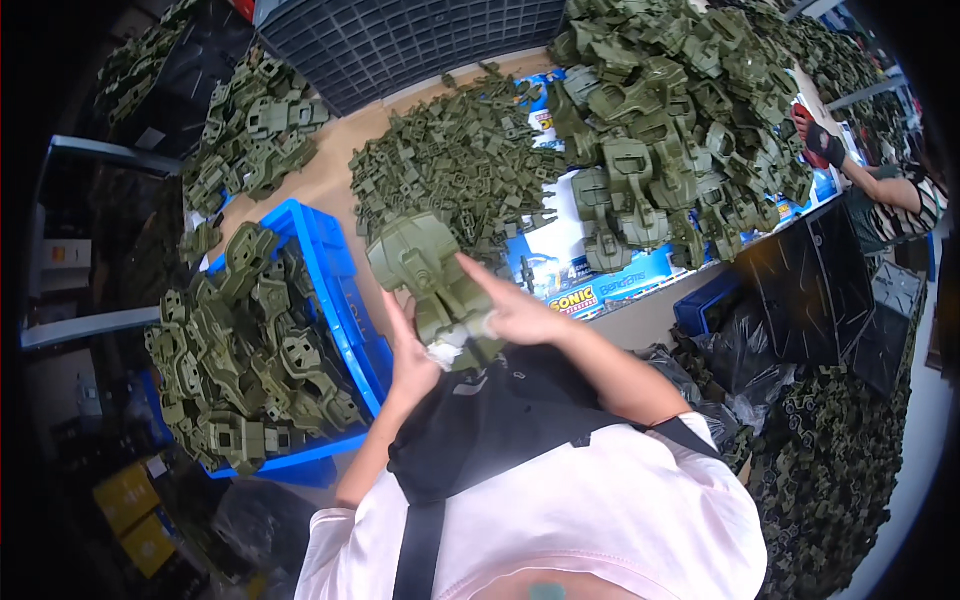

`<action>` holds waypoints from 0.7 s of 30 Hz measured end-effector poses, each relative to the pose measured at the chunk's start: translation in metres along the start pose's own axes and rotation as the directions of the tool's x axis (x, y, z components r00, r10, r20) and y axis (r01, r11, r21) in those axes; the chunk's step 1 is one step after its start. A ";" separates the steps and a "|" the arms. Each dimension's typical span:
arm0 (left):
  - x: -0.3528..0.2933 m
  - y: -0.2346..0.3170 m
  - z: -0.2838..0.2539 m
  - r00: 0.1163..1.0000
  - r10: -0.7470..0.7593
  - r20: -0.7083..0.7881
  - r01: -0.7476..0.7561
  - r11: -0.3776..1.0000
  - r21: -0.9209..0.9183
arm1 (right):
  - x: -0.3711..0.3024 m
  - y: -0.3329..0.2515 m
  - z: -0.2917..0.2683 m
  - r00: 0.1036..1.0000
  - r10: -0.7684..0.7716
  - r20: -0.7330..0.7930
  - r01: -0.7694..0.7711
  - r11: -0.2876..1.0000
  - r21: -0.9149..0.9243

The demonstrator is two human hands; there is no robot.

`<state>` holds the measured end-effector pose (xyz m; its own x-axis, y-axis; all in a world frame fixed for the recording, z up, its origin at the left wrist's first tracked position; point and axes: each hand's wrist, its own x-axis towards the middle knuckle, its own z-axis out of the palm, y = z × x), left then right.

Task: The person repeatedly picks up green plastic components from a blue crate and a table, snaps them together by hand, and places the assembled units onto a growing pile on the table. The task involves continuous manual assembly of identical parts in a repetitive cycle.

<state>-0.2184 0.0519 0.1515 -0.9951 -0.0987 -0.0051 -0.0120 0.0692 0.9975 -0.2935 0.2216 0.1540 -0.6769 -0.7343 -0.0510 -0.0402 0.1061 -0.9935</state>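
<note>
An olive-green moulded plastic part (418, 262), which looks like a toy vehicle body, is held in front of my dark apron. My left hand (408, 362) grips its left and lower side, fingers pointing up. From the right, my right hand (515, 308) holds it too, with the index finger stretched along its edge. White wrapping shows at some of my fingertips near the part's lower end. Just beyond the part spreads a heap of small green pieces (430, 160). A blue crate (345, 310) filled with larger green parts (240, 350) stands to my left.
A tall pile of green body parts (650, 150) covers the right of the table, over printed blue-and-white sheets (600, 285). A black grid-sided crate (420, 45) stands at the back. At far right is another person's gloved hand (822, 143). Plastic bags (745, 365) lie low right.
</note>
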 end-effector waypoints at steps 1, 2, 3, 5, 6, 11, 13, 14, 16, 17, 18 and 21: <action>-0.003 -0.007 -0.001 0.996 0.084 -0.027 -0.080 0.990 0.117 | 0.003 0.008 -0.012 0.997 0.016 0.072 -0.015 1.000 -0.015; 0.001 0.019 -0.007 0.946 -0.324 -0.002 0.308 0.903 -0.299 | 0.012 0.020 -0.035 0.995 -0.015 0.097 0.015 1.000 -0.002; 0.004 0.014 -0.031 0.941 -0.316 0.123 0.338 0.838 -0.429 | 0.017 0.024 -0.064 0.970 -0.084 0.228 0.010 0.951 0.309; 0.007 0.000 -0.064 0.909 -0.330 0.254 0.369 0.922 -0.120 | 0.034 0.036 -0.088 0.994 0.076 -0.080 -0.091 0.973 -0.214; 0.005 0.008 -0.064 0.899 -0.356 0.256 0.400 0.905 -0.144 | 0.046 0.017 -0.086 0.945 0.273 -0.182 -0.322 0.877 -0.356; 0.010 0.001 -0.067 0.912 -0.297 0.283 0.403 0.526 -0.749 | 0.070 0.070 -0.069 0.941 -0.054 -0.333 -0.189 0.734 -0.652; 0.013 -0.003 -0.066 0.920 -0.334 0.203 0.348 0.462 -0.816 | 0.035 0.077 -0.069 0.838 -0.031 -0.544 -0.315 0.787 -0.531; 0.013 -0.008 -0.065 0.911 -0.385 0.147 0.329 0.465 -0.822 | 0.012 0.083 -0.067 0.785 0.169 -0.596 -0.471 0.788 -0.397; 0.017 -0.010 -0.058 0.889 -0.448 0.090 0.332 0.498 -0.801 | -0.032 0.121 -0.046 0.826 0.186 -0.532 -0.519 0.619 -0.590; 0.023 -0.008 -0.052 0.882 -0.461 0.096 0.360 0.528 -0.769 | -0.044 0.142 -0.032 0.822 0.079 -0.563 -0.500 0.572 -0.650; 0.025 -0.004 -0.048 0.875 -0.477 0.082 0.375 0.561 -0.738 | -0.041 0.141 -0.023 0.833 0.066 -0.550 -0.487 0.561 -0.670; 0.029 0.000 -0.038 0.849 -0.511 0.133 0.439 0.543 -0.716 | -0.039 0.142 -0.023 0.853 -0.034 -0.521 -0.426 0.531 -0.733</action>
<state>-0.2431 0.0110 0.1538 -0.8521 0.0134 -0.5232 -0.3730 -0.7168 0.5892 -0.2901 0.2805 0.0176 -0.9588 -0.2809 0.0432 -0.2715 0.8602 -0.4317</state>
